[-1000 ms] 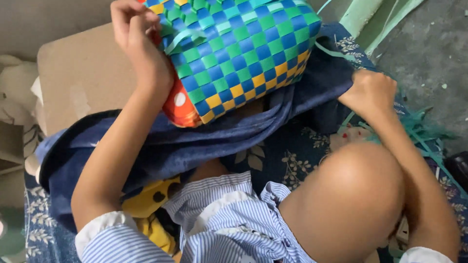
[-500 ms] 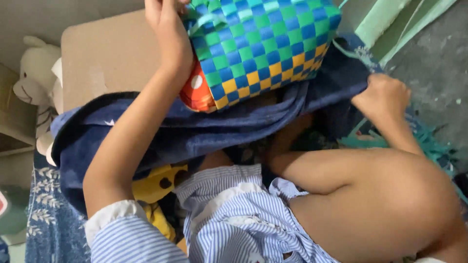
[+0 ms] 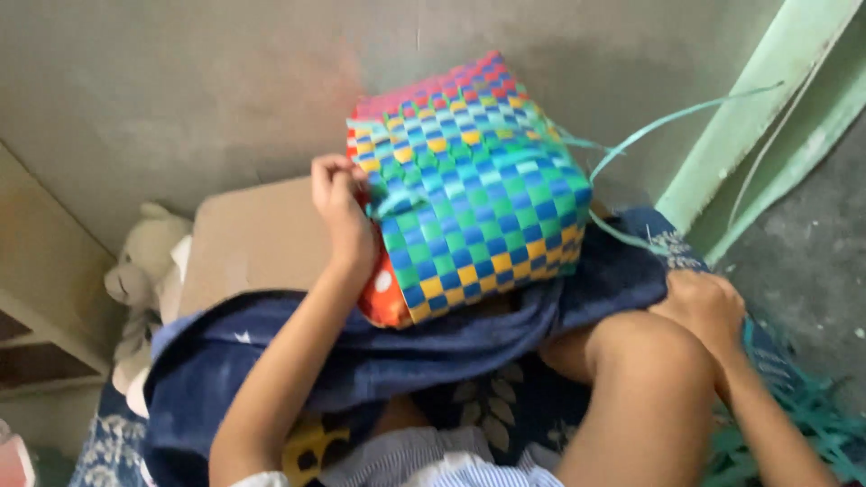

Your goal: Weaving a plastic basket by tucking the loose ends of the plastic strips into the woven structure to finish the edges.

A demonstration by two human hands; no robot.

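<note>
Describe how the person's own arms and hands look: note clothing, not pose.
Both forearms are bare. The left arm ends in a white cuff at the bottom edge, beside blue-and-white striped cloth. The left hand and right hand wear no gloves; no rings or watch show.

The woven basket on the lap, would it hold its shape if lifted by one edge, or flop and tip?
The woven basket looks fairly stiff: its checkered strip walls stand boxy under the left hand. It is probably light, being thin plastic strips. It may tip easily, since it rests tilted on the soft blue cloth. The loose teal strips would flop.
</note>
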